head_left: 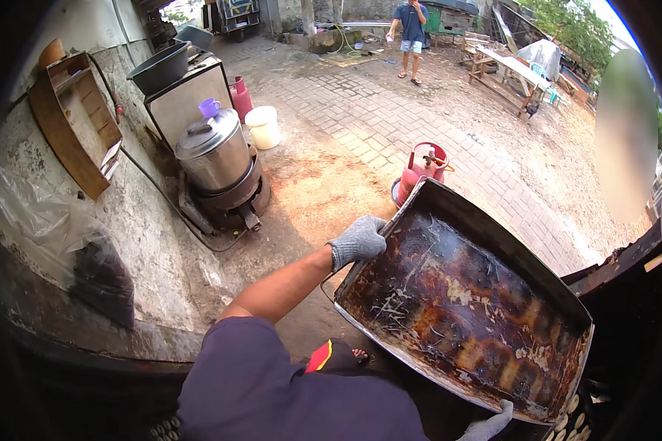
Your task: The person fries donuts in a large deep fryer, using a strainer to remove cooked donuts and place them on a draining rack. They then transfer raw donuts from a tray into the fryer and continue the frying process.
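Observation:
A large rectangular metal baking tray, scorched brown and black inside, is held up and tilted in front of me. My left hand, in a grey knitted glove, has its fingers wrapped over the tray's left rim. At the near edge, my right hand in a matching glove grips the rim with its thumb on the inner side; its other fingers are hidden. A thin wire handle hangs by the tray's left corner. Several pale round pieces show beneath the tray's near right corner; what they are I cannot tell.
A red gas cylinder stands just beyond the tray. To the left are a lidded steel pot on a burner, a white bucket and a wall shelf. Farther off, a person stands near a wooden table.

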Demonstrator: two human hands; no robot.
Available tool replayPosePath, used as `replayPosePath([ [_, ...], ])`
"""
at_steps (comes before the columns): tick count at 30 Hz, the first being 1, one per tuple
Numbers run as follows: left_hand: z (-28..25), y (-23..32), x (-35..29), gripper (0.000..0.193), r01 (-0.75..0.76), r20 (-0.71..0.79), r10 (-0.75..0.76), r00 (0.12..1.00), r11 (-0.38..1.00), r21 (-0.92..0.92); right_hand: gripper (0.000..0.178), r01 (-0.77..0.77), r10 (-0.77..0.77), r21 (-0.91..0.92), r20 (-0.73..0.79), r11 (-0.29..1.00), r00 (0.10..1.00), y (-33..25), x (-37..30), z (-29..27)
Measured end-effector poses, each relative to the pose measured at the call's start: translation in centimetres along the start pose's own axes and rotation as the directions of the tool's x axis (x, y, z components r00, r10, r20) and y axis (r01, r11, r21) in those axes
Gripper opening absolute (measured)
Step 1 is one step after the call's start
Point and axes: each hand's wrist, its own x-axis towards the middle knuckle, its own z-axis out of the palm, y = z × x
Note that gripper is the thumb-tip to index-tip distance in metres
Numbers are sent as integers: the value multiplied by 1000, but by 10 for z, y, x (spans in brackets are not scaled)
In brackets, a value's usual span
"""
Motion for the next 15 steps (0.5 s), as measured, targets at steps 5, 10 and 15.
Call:
replayPosePath([
  [5, -83, -65, -155, 28, 80, -325, -221, 920, 915, -396, 56, -160, 119, 213, 192, 964, 974, 7, -30, 64],
  [10, -131, -210, -259, 75, 108, -348, -551, 759, 634, -766, 64, 27, -204, 311, 553, 950, 808, 20, -96, 241],
  [15, -148, -432, -348, 48, 176, -325, -778, 537, 480, -859, 88, 179, -205, 126, 816, 976, 540, 71, -215, 430],
])
